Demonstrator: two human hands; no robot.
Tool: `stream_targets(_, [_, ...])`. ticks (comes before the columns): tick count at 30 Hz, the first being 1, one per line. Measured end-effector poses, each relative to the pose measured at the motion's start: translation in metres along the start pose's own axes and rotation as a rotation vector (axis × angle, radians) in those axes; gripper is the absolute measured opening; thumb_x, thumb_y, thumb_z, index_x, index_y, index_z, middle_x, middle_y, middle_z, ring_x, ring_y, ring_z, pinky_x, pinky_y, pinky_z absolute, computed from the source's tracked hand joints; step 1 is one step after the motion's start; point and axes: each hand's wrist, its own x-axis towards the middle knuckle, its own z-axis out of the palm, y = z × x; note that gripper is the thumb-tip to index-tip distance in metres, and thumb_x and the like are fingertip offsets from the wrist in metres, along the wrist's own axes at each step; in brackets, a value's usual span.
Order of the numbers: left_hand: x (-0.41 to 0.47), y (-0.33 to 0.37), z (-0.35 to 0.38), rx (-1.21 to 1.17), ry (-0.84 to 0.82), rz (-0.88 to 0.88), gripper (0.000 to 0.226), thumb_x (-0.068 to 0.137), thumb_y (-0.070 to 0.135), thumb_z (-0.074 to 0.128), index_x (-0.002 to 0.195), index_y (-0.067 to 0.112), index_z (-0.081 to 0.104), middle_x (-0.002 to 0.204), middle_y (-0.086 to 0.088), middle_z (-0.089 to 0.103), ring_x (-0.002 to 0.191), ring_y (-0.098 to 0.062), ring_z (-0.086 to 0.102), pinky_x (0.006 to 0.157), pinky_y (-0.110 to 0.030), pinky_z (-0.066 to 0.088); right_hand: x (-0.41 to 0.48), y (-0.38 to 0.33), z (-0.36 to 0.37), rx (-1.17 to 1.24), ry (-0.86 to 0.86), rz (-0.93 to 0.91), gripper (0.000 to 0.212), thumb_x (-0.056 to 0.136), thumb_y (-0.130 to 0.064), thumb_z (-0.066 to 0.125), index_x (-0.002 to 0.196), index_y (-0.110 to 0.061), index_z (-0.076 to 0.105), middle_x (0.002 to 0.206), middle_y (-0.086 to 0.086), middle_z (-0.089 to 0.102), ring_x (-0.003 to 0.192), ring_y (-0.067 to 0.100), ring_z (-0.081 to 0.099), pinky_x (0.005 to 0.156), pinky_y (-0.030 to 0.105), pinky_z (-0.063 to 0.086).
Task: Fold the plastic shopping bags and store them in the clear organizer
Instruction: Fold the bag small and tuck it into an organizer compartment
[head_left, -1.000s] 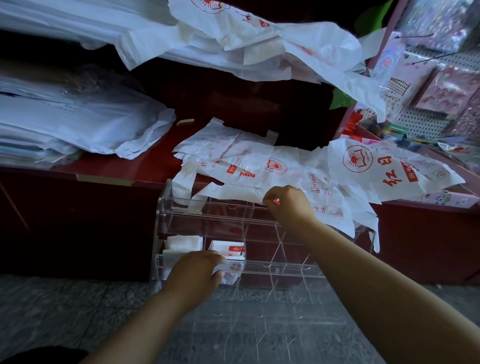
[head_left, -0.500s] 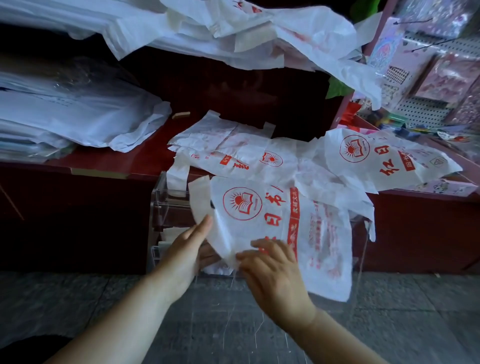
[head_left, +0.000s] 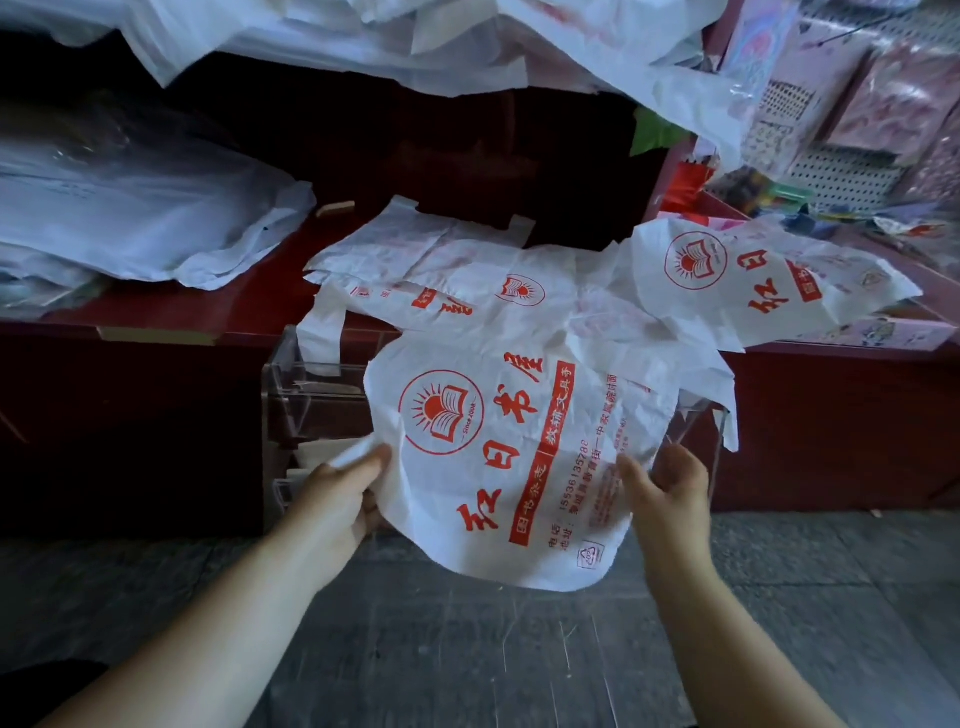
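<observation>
A white plastic shopping bag (head_left: 519, 457) with a red sun-and-book logo and red lettering hangs spread in the air between my hands. My left hand (head_left: 337, 499) pinches its left edge and my right hand (head_left: 660, 493) grips its right edge. Behind the bag stands the clear organizer (head_left: 306, 395), mostly hidden by it; folded white bags show in its lower left compartments. More printed bags (head_left: 467, 291) lie loose on the red counter above, one of them (head_left: 753, 280) at the right.
The dark red counter (head_left: 156, 322) carries stacks of white and clear bags (head_left: 130, 228) at the left. More white bags (head_left: 467, 41) hang from above. A pegboard rack with pink goods (head_left: 857, 119) stands at the right. Grey stone floor (head_left: 467, 649) lies below.
My right hand pulled a bag off the counter pile. My left hand left the organizer's lower compartment and took the bag's left edge. The bag now hangs spread wider between both hands.
</observation>
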Motion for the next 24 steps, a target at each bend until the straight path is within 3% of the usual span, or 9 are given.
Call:
stream_targets(2, [0.001, -0.003, -0.003, 0.013, 0.011, -0.019, 0.025, 0.097, 0.014, 0.038, 0.105, 0.018, 0.061, 0.074, 0.009, 0.072, 0.065, -0.003, 0.067, 0.068, -0.030, 0.049, 0.006, 0.002, -0.005, 0.093, -0.075, 0.222, 0.034, 0.085, -0.010, 0.062, 0.115, -0.001, 0.052, 0.103, 0.012, 0.062, 0.088, 0.023, 0.062, 0.079, 0.039, 0.051])
stream_targets(4, [-0.002, -0.005, -0.004, 0.045, 0.005, -0.050, 0.022, 0.096, 0.014, 0.041, 0.102, 0.020, 0.062, 0.073, 0.008, 0.073, 0.065, -0.006, 0.068, 0.067, -0.029, 0.049, 0.004, 0.001, -0.005, 0.068, -0.151, 0.277, 0.005, 0.086, -0.007, 0.059, 0.090, -0.004, 0.060, 0.087, 0.010, 0.063, 0.075, 0.020, 0.060, 0.067, 0.032, 0.049])
stream_targets(7, [-0.003, 0.002, -0.011, 0.158, 0.041, -0.061, 0.013, 0.092, 0.025, 0.049, 0.093, 0.024, 0.062, 0.079, 0.003, 0.072, 0.073, -0.015, 0.068, 0.072, -0.034, 0.050, 0.002, -0.004, -0.005, 0.021, -0.152, 0.222, 0.017, 0.088, -0.006, 0.057, 0.071, -0.007, 0.057, 0.071, 0.006, 0.059, 0.065, 0.017, 0.055, 0.061, 0.029, 0.047])
stream_targets(11, [0.007, 0.021, -0.029, 0.264, 0.403, 0.087, 0.022, 0.092, 0.031, 0.050, 0.082, 0.013, 0.057, 0.083, -0.008, 0.061, 0.084, -0.024, 0.055, 0.082, -0.036, 0.043, 0.003, -0.011, -0.012, -0.028, -0.165, 0.161, 0.017, 0.088, -0.010, 0.058, 0.072, -0.005, 0.056, 0.069, 0.007, 0.059, 0.064, 0.020, 0.057, 0.068, 0.037, 0.050])
stream_targets(14, [0.001, 0.029, -0.030, 0.672, 0.568, 0.173, 0.038, 0.087, 0.039, 0.056, 0.092, 0.002, 0.047, 0.084, -0.013, 0.055, 0.080, -0.025, 0.050, 0.073, -0.035, 0.041, 0.001, -0.016, -0.018, -0.035, -0.163, 0.129, 0.019, 0.089, -0.010, 0.056, 0.070, -0.007, 0.055, 0.068, 0.006, 0.060, 0.062, 0.018, 0.057, 0.062, 0.032, 0.049])
stream_targets(17, [-0.009, 0.039, -0.031, 1.128, 0.583, 0.259, 0.039, 0.086, 0.047, 0.052, 0.074, 0.010, 0.051, 0.069, -0.002, 0.053, 0.068, -0.025, 0.049, 0.060, -0.030, 0.034, 0.003, -0.018, -0.023, -0.035, -0.154, 0.123, 0.019, 0.089, -0.010, 0.055, 0.070, -0.007, 0.055, 0.068, 0.007, 0.061, 0.061, 0.019, 0.058, 0.059, 0.031, 0.049])
stream_targets(19, [-0.012, 0.050, -0.034, 1.112, 0.653, 0.336, 0.036, 0.086, 0.046, 0.051, 0.072, 0.013, 0.049, 0.069, -0.001, 0.051, 0.070, -0.025, 0.046, 0.062, -0.030, 0.033, 0.004, -0.019, -0.027, -0.031, -0.163, 0.138, 0.017, 0.089, -0.011, 0.055, 0.072, -0.008, 0.057, 0.069, 0.007, 0.063, 0.062, 0.021, 0.060, 0.063, 0.035, 0.051])
stream_targets(21, [-0.011, 0.054, -0.034, 0.942, 0.718, 0.470, 0.026, 0.087, 0.038, 0.055, 0.084, 0.012, 0.051, 0.081, -0.003, 0.052, 0.078, -0.021, 0.044, 0.068, -0.031, 0.031, 0.003, -0.017, -0.031, -0.045, -0.195, 0.162, 0.016, 0.090, -0.012, 0.055, 0.075, -0.007, 0.058, 0.073, 0.010, 0.065, 0.067, 0.024, 0.063, 0.071, 0.041, 0.053])
stream_targets(24, [-0.005, 0.038, -0.022, 0.689, 0.474, 0.406, 0.035, 0.089, 0.026, 0.055, 0.118, 0.007, 0.052, 0.107, -0.007, 0.055, 0.093, -0.017, 0.049, 0.077, -0.027, 0.033, -0.001, -0.014, -0.036, -0.055, -0.249, 0.202, 0.015, 0.089, -0.013, 0.056, 0.077, -0.005, 0.059, 0.077, 0.014, 0.066, 0.073, 0.030, 0.063, 0.079, 0.049, 0.051])
